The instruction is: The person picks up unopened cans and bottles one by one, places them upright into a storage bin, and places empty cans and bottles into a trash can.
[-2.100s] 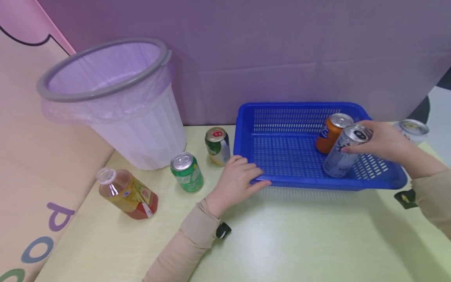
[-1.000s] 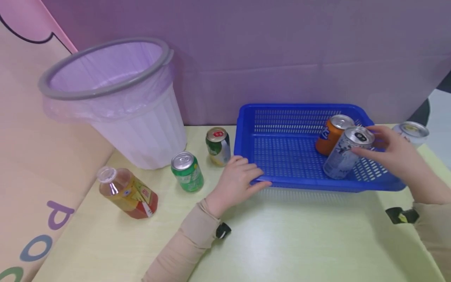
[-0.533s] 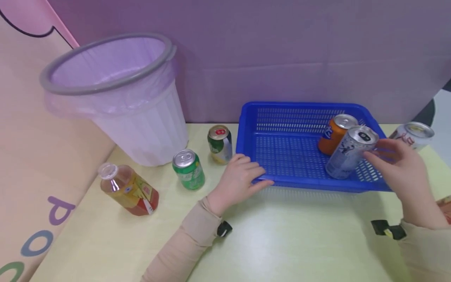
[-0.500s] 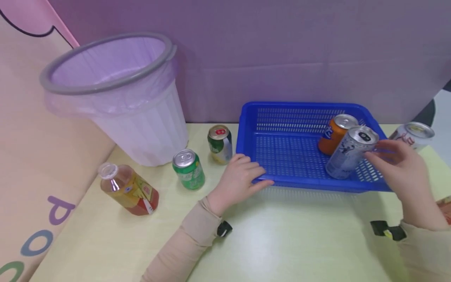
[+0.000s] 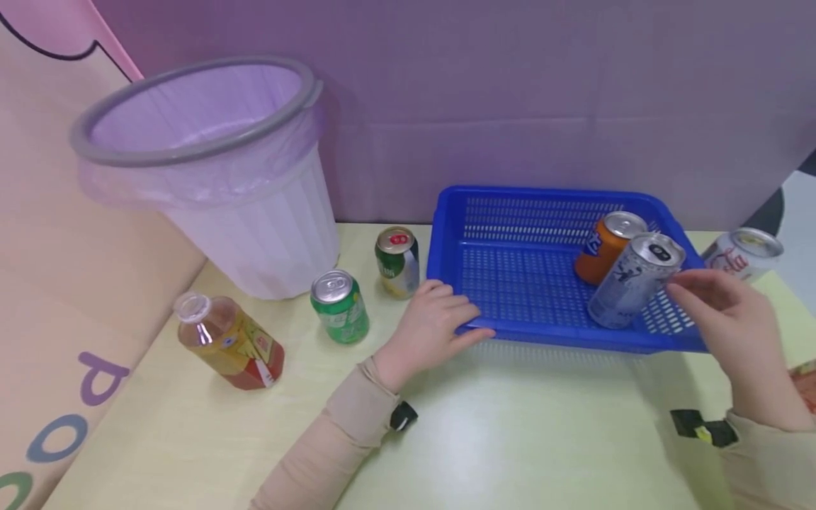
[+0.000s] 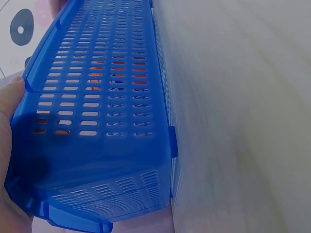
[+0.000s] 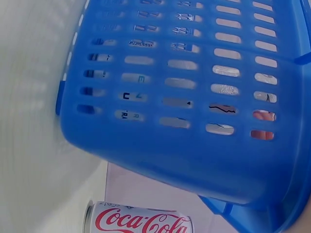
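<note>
My left hand (image 5: pixel 433 322) grips the left front corner of the blue plastic basket (image 5: pixel 554 333), with its thumb along the front rim. Over the basket's right front corner hovers my right hand (image 5: pixel 733 319), fingers loosely bent and a small gap between thumb and the silver patterned can (image 5: pixel 627 287). That can stands in the basket, close beside an orange Fanta can (image 5: pixel 602 255). Through the slots in the right wrist view, parts of the silver can's print show. The right hand hides the basket's right front corner in the head view.
Left of the basket stand a dark green can (image 5: pixel 397 262), a green can (image 5: pixel 341 308) and a plastic bottle of reddish drink (image 5: pixel 229 343). A lined white bin (image 5: pixel 268 227) stands behind them. A Coca-Cola can (image 5: pixel 742 255) is right of the basket.
My right hand has let go of the silver can and drawn back to the right and towards me. The can stays in the basket; my left hand keeps its grip.
</note>
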Demonstrator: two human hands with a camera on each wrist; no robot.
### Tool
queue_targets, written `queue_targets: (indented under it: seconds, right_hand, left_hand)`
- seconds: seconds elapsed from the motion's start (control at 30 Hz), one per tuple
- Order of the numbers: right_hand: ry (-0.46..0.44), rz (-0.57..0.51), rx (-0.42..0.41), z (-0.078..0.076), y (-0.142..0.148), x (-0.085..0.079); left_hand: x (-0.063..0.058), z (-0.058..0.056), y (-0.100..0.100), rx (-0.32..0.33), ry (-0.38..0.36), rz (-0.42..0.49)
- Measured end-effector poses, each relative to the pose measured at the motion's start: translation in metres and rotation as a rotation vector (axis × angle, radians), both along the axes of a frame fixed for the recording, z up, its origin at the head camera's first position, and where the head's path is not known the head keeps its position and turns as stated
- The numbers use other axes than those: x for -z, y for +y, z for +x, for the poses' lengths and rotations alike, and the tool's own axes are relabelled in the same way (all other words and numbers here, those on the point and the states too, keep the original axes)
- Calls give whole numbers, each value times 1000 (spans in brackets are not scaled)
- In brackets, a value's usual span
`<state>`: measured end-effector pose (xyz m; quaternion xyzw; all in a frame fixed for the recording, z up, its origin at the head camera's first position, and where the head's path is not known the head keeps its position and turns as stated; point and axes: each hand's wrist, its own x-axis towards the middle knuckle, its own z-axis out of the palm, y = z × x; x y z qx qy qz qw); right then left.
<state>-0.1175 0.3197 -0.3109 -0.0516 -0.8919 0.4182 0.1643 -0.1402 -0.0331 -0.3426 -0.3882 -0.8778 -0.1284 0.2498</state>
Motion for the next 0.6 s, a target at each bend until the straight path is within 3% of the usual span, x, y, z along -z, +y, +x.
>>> queue_targets:
  seconds: [0.1, 0.3, 0.43, 0.53, 0.6]
  right_hand:
    - [45, -104, 35, 2, 0, 0]
    - [77, -269, 206, 5, -1, -6]
    - [183, -379, 277, 6, 1, -11]
    - [272, -378, 321, 9, 3, -12]
    - [276, -330, 373, 10, 8, -12]
  left_hand:
    - [-1, 1, 0, 0, 2, 2]
    - [-2, 1, 1, 12, -1, 10]
    - [-2, 2, 0, 7, -1, 7]
    - [-2, 2, 0, 0, -4, 2]
    - [-2, 2, -1, -4, -7, 2]
